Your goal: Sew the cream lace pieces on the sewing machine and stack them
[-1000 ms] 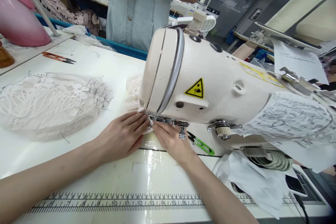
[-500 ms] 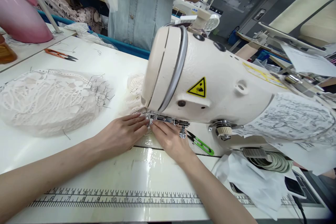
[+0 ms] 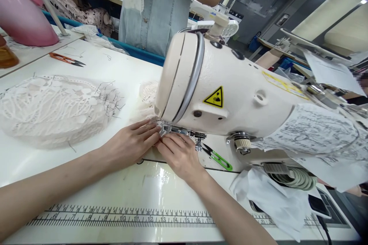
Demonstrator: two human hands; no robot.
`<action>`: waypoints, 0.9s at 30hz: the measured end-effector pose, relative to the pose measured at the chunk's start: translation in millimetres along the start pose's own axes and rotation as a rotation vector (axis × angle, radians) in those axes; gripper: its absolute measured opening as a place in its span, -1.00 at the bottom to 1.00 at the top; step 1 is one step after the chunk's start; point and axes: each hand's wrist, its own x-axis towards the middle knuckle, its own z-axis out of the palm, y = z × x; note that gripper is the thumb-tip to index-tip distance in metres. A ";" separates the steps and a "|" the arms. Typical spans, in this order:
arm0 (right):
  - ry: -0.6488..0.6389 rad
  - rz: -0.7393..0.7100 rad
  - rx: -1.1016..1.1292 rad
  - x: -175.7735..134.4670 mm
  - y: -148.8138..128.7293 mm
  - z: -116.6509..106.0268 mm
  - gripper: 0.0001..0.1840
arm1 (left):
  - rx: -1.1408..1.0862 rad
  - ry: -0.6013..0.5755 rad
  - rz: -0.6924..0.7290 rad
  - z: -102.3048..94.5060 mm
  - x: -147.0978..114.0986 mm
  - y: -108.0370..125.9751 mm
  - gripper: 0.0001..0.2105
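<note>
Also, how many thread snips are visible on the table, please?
2: orange snips beyond the lace pile, at left; green snips beside the right hand, below the sewing machine. More could be hidden.

Orange snips (image 3: 61, 58), rounded pink object (image 3: 25, 19)

Lace (image 3: 148, 91) behind machine head (image 3: 184, 80) partly hidden; pink object (image 3: 25, 17) cut by left edge.

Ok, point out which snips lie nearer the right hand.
The green snips, just right of the right hand; the orange pair lies across the table, beyond the large lace piece.
</note>
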 end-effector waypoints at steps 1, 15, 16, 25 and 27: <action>-0.005 0.011 0.019 -0.7 0.4 0.1 -0.76 | -0.002 -0.001 0.008 0.7 -1.0 -0.7 -0.67; -0.054 0.098 0.103 -8.8 -0.7 1.3 -0.79 | -0.089 -0.010 0.034 1.2 -4.5 -5.2 -0.60; -0.057 0.097 0.100 -8.8 -0.5 1.5 -0.79 | -0.091 0.000 0.031 2.0 -4.6 -5.0 -0.61; -0.072 0.128 0.078 -9.6 0.7 0.1 -0.80 | 0.023 0.039 0.014 3.2 1.0 4.5 -0.66; -0.079 0.155 0.072 -8.6 -0.1 -0.1 -0.83 | 0.006 0.051 -0.013 3.6 1.5 6.1 -0.66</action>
